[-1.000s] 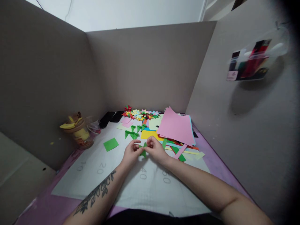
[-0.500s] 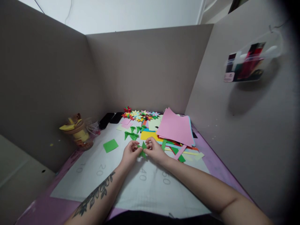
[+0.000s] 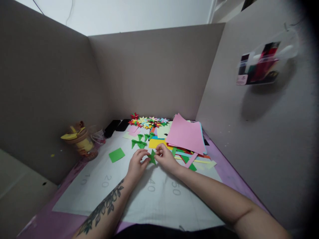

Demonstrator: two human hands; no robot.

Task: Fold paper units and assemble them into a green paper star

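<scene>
On the left side of the table (image 3: 41,222), by the grey wall (image 3: 50,73), stands a brown and yellow pot (image 3: 86,145) with yellow things (image 3: 69,136) sticking out of its top. Just beside it is a small clear cup (image 3: 96,132). Something reddish shows low down in it, but it is too blurry to name. High on the right wall (image 3: 269,152), a clear plastic holder (image 3: 290,41) hangs from a hook. It has dark and red things (image 3: 261,68) in it. A small pink label (image 3: 241,79) is at its bottom corner, too tiny to read.

Big numbers are on the white sheet (image 3: 99,199): 10, 20, 40 and 50.

Over the middle of the sheet is a little green paper star (image 3: 152,157), between the two hands. The right hand (image 3: 166,160) has its thumb and finger pinched on the star's right side. The left hand (image 3: 136,163) has its thumb and finger at the star's left side; I cannot tell if they pinch it. Folded green pieces (image 3: 142,144) lie just past the hands, and a flat green paper (image 3: 116,155) lies to the left.
</scene>
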